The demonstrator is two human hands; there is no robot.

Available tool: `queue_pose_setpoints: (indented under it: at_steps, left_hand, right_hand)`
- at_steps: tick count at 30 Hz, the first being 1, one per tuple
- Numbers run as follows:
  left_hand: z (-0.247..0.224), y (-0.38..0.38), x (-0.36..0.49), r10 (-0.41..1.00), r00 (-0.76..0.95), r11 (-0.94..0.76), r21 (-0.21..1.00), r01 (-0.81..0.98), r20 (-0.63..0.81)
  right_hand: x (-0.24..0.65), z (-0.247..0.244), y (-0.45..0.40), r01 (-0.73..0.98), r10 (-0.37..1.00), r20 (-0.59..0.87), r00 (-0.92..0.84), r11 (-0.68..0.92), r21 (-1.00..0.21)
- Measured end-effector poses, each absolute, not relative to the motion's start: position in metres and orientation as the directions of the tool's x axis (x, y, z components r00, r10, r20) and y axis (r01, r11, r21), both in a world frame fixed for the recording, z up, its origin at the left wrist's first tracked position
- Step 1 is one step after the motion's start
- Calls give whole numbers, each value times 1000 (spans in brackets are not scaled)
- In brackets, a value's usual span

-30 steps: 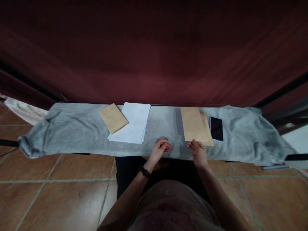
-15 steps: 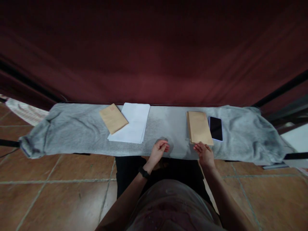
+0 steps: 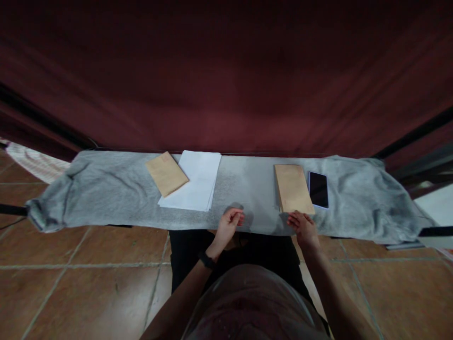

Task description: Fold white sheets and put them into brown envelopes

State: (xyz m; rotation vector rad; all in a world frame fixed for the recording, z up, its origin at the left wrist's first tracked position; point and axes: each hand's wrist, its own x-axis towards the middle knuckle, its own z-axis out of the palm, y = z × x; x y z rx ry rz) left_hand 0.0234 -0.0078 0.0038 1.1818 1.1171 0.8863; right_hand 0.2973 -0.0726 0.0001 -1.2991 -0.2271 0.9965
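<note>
My right hand (image 3: 303,227) is at the near edge of a stack of brown paper envelopes (image 3: 293,188). Its fingers are pinched together on that edge, and how many envelopes they hold cannot be seen. My left hand (image 3: 227,225), with a dark band at the wrist, hovers at the front edge of the grey cloth with fingers curled in. Nothing shows in it. To its upper left lie sheets of white paper (image 3: 198,189), partly covered by a separate brown envelope (image 3: 167,174) set at a slant.
A dark-screened phone (image 3: 318,190) in a pale purple case lies just right of the envelope stack. Grey cloth (image 3: 106,189) covers the long narrow surface, rumpled at both ends. A dark red curtain (image 3: 226,94) hangs behind it. Tiled floor (image 3: 88,293) shows below.
The envelopes in the right stack sit more evenly, with less of the lower ones showing at the left. My right hand has shifted slightly right and nearer; my left hand slightly left.
</note>
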Motion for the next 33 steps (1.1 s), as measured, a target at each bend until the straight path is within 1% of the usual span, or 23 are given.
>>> queue_pose_setpoints:
  at_steps: [1,3,5,7,8,10,12,13,15,19,21,23,24,25,26,27,29,30,31,33]
  left_hand:
    - [4,-8,21,965,218,130,987,97,-148]
    - [7,-7,13,983,182,-35,962,272,-15]
    - [13,-4,4,972,184,-214,858,467,143]
    - [19,0,-7,948,187,-316,697,643,257]
    - [21,3,-13,940,175,-325,611,722,293]
    - [23,10,-24,937,125,-271,451,851,327]
    - [21,15,-36,942,63,-178,330,927,331]
    - [19,18,-42,945,40,-139,288,948,325]
    - [14,21,-52,951,17,-96,243,965,307]
    - [5,23,-67,955,32,-109,248,963,294]
    - [3,24,-72,954,38,-119,260,958,299]
    - [2,25,-76,953,46,-132,275,952,298]
    - [2,25,-79,953,54,-143,285,948,298]
    - [1,26,-82,952,67,-158,296,942,297]
    - [0,26,-85,951,82,-177,310,934,297]
    - [-1,27,-89,950,98,-197,328,924,295]
    - [-4,28,-97,947,123,-233,375,897,296]
    - [-5,28,-101,945,132,-249,398,883,298]
    - [-6,29,-105,943,144,-265,418,869,299]
    - [-8,30,-113,937,172,-299,442,846,303]
  right_hand:
    - [297,0,-73,-486,715,-383,585,-69,-871]
    - [298,1,-74,-492,703,-404,585,-88,-866]
    - [298,1,-74,-495,707,-429,562,-128,-859]
    - [300,2,-74,-489,723,-458,518,-189,-852]
    - [301,3,-74,-481,734,-472,488,-225,-847]
    - [303,4,-75,-457,755,-497,428,-294,-839]
    - [303,5,-77,-429,782,-509,360,-345,-835]
    - [302,5,-78,-414,796,-509,329,-363,-835]
    - [296,6,-78,-384,820,-500,277,-382,-840]
    - [276,6,-74,-292,861,-440,256,-365,-884]
    - [264,7,-69,-142,900,-335,277,-307,-941]
    - [253,9,-63,154,948,-135,289,-185,-971]
    - [250,10,-60,335,963,-9,269,-102,-937]
    - [247,11,-57,510,969,110,221,-19,-860]
    - [246,12,-54,657,966,206,157,53,-752]
    - [246,12,-52,765,958,271,91,107,-635]
    - [249,10,-50,890,944,330,-2,153,-431]
    - [252,9,-50,923,941,339,-25,152,-354]
    - [255,7,-51,944,938,345,-32,141,-297]
    - [262,3,-55,966,936,351,-28,115,-230]
